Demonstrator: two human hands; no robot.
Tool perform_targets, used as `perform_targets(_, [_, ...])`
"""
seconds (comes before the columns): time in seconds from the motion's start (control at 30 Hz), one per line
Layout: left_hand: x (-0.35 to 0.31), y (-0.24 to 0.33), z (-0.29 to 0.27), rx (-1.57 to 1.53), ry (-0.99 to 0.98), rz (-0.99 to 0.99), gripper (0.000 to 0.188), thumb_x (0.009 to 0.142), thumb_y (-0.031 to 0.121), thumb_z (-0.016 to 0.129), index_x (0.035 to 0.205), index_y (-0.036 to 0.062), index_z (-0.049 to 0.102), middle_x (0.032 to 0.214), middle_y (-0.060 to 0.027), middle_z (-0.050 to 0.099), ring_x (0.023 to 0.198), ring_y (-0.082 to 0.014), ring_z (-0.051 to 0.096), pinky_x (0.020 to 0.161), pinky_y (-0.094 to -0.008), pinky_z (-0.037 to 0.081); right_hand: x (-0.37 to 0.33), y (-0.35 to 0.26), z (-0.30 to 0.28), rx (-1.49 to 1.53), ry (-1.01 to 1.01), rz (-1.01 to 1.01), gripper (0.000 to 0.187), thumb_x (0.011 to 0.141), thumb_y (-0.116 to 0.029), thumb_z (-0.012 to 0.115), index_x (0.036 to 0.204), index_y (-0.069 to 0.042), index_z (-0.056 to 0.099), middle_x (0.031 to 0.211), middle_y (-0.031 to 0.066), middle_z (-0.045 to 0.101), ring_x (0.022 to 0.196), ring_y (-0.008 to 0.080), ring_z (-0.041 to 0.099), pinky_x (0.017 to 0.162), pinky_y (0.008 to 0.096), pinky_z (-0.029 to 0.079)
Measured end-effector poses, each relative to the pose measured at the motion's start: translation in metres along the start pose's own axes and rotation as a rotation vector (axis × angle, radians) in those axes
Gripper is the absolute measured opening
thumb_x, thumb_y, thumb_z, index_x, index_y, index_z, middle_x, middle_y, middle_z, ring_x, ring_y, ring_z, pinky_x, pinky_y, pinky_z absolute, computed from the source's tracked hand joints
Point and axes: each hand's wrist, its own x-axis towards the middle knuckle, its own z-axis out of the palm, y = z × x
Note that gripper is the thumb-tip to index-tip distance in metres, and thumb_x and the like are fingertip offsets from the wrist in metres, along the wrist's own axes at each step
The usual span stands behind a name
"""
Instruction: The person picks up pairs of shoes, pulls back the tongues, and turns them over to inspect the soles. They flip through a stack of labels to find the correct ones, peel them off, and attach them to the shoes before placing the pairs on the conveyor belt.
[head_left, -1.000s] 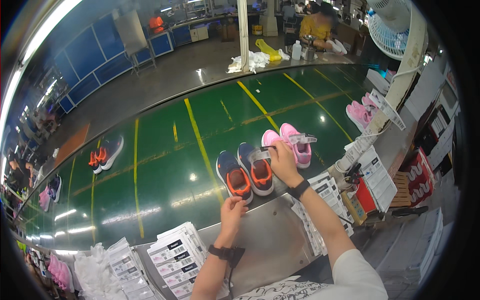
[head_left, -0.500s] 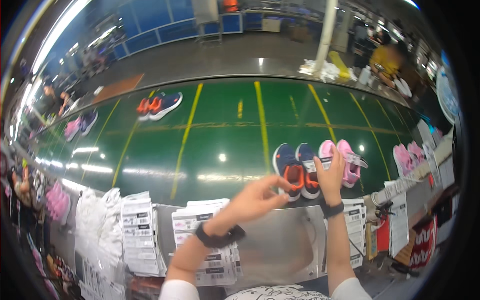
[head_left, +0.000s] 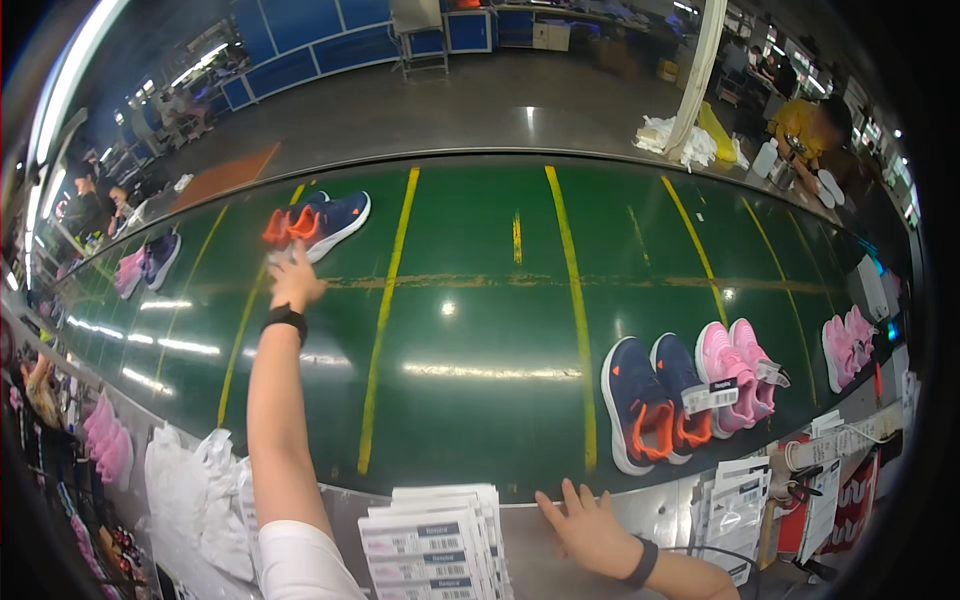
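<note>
My left hand (head_left: 293,278) is stretched out across the green belt (head_left: 480,320), its fingers apart at the heels of a pair of navy shoes with orange linings (head_left: 338,222). The fingertips are slightly blurred, and whether they touch the shoes I cannot tell. Low and to the right, my right hand (head_left: 592,528) lies with spread fingers at the metal edge of the belt, holding nothing. Beyond it stand another pair of navy shoes (head_left: 632,398) and a pair of pink shoes (head_left: 728,365). A white label tag (head_left: 710,397) lies across the navy and pink shoes.
Stacks of printed labels (head_left: 435,540) and white paper bundles (head_left: 205,490) line the near edge. Pink shoes (head_left: 847,345) stand far right; a pink and navy pair (head_left: 150,262) is far left. A person in yellow (head_left: 805,125) sits across the belt.
My left hand has gone from beside the near navy shoes to the far left pair. My right hand has left the pink shoes and dropped to the metal edge.
</note>
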Motion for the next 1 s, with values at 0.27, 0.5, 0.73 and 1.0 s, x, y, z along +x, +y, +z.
perform_targets(0.27, [0.071,0.023,0.001,0.398,-0.046,-0.042,0.07,0.075,0.038,0.071,0.139,0.024,0.045,0.153,-0.032,0.007,0.144,-0.048,0.0,0.105,-0.0735,0.014,0.012,-0.013,-0.013,0.133,-0.038,0.065,0.064,0.082,-0.007,0.051,0.145,-0.009,0.036,0.143,0.0305,0.035,0.127,0.0484,0.04,0.105,0.0585,0.034])
perform_targets(0.5, [0.039,0.018,0.001,0.272,-0.036,0.08,0.081,0.069,0.043,0.076,0.142,0.0269,0.044,0.155,-0.0213,0.016,0.143,-0.0448,0.005,0.102,-0.0775,0.015,0.011,0.003,-0.007,0.15,0.09,-0.039,0.083,0.068,-0.019,0.074,0.144,-0.011,0.04,0.134,0.034,0.042,0.115,0.0498,0.049,0.097,0.0577,0.041])
perform_targets(0.73, [0.035,-0.015,0.006,0.243,0.246,0.186,0.038,0.064,0.038,0.084,0.094,0.0179,0.073,0.156,-0.0242,0.013,0.145,-0.0423,0.003,0.105,-0.0747,0.012,-0.007,-0.006,0.002,0.144,0.205,-0.019,0.063,0.077,-0.016,0.066,0.137,-0.011,0.048,0.137,0.0256,0.044,0.121,0.0439,0.047,0.1,0.0578,0.038])
perform_targets(1.0, [0.045,0.002,0.009,0.375,0.229,0.146,0.09,0.055,0.037,0.078,0.139,0.0218,0.05,0.159,-0.0132,0.008,0.147,-0.0362,-0.003,0.111,-0.0673,0.005,-0.011,-0.029,0.003,0.26,0.071,-0.081,0.076,0.067,-0.031,0.076,0.133,-0.004,0.05,0.15,0.0321,0.02,0.14,0.0502,0.015,0.097,0.0778,0.02])
